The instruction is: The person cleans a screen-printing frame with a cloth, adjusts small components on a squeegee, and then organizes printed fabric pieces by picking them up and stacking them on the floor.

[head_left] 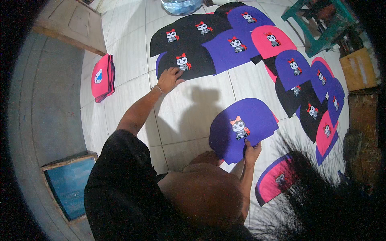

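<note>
My left hand (170,80) reaches forward, its fingers resting on the lower edge of a black dome-shaped fabric piece (203,60) with a ladybug picture on it. That piece lies on the floor, partly over a purple one. Close to my body, my right hand (252,152) grips a purple dome-shaped fabric piece (257,114) by its lower edge, thumb on top below the ladybug. Pink shows at this piece's right edge, so another layer lies under it.
More black, purple and pink (263,46) pieces overlap across the far and right floor (173,136). A folded pink stack (100,78) lies left. A green stool (311,30) stands far right, a water bottle (181,6) at the back. Dark bristles (313,197) cover part of the lower right.
</note>
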Demonstrator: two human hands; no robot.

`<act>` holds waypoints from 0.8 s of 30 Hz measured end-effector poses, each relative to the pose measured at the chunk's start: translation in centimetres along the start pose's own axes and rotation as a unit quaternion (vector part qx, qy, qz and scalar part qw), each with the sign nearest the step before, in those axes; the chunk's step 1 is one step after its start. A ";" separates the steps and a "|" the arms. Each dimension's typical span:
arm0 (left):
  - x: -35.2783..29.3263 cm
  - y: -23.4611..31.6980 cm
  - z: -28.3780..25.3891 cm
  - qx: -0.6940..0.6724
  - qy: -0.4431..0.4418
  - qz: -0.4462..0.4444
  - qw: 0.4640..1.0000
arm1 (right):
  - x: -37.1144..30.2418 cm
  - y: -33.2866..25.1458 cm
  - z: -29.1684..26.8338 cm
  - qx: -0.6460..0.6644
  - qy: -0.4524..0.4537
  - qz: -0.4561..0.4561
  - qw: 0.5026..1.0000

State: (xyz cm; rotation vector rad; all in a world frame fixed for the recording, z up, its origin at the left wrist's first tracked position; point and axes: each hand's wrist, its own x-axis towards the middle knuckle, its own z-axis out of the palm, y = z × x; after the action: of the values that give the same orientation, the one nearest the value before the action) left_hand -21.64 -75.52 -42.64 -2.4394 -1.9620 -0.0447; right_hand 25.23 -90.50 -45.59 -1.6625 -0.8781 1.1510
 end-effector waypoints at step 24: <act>-2.8 31.0 -2.2 -0.170 -0.069 0.183 0.966 | 0.3 2.2 1.6 -0.033 -0.062 -0.052 0.996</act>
State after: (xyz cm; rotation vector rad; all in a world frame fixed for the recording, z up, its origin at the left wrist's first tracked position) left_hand 7.96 -84.97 -40.18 -3.0679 -1.6249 -0.2295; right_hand 23.89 -90.56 -48.01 -1.5930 -1.0786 1.1743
